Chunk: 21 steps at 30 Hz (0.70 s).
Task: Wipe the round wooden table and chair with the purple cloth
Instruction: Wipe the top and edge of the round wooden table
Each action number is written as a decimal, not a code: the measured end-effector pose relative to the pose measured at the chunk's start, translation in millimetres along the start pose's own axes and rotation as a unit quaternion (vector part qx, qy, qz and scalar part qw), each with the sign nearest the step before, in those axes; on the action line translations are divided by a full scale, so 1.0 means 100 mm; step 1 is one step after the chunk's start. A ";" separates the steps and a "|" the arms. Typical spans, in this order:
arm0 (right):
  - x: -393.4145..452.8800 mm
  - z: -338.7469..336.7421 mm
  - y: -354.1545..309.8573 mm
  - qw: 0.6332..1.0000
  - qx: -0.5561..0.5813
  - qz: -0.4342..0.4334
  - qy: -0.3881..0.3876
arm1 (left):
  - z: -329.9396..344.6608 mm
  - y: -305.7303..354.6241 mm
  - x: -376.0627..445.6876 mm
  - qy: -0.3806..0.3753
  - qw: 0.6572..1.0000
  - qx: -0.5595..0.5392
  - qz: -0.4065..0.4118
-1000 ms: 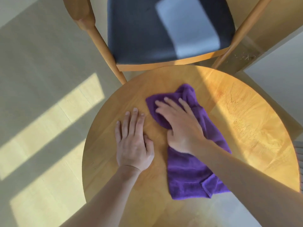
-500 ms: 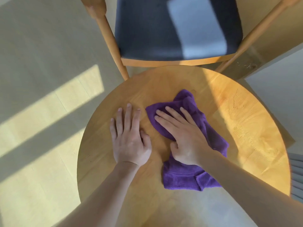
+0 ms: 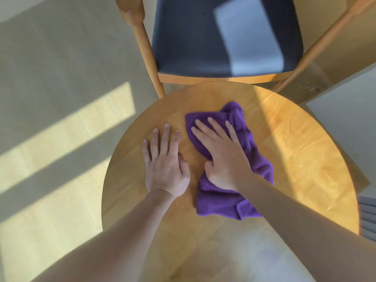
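Pressing purple cloth (image 3: 230, 174) flat w/ spread fingers, right hand (image 3: 221, 157) sits mid-cloth, long axis running far-to-near; left hand (image 3: 164, 161) flat on round wooden table (image 3: 305, 159) beside it.

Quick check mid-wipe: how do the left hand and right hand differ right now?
The left hand lies flat on the bare table; the right hand presses flat on the purple cloth. The left points straight ahead toward the chair; the right angles to the left. The left sits nearer the table's left edge, the right nearer its centre. Both have straight fingers, palms down, side by side.
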State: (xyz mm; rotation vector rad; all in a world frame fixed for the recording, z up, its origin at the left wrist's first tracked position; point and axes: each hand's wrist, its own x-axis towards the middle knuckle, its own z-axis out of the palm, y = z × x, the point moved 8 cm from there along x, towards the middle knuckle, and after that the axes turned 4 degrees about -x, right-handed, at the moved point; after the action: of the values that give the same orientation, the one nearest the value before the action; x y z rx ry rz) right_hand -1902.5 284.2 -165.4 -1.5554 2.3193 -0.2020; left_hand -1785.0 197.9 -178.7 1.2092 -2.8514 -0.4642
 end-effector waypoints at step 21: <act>0.70 -0.10 -0.09 0.997 -0.022 -0.072 -0.008 | -0.06 -0.17 -0.05 0.056 0.991 -0.033 -0.116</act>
State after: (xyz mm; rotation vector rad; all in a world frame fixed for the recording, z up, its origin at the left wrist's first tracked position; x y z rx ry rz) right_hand -1922.3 215.7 -167.0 -1.7409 2.2145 -0.1748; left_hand -1769.3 188.4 -176.8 1.5116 -2.5928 -0.4740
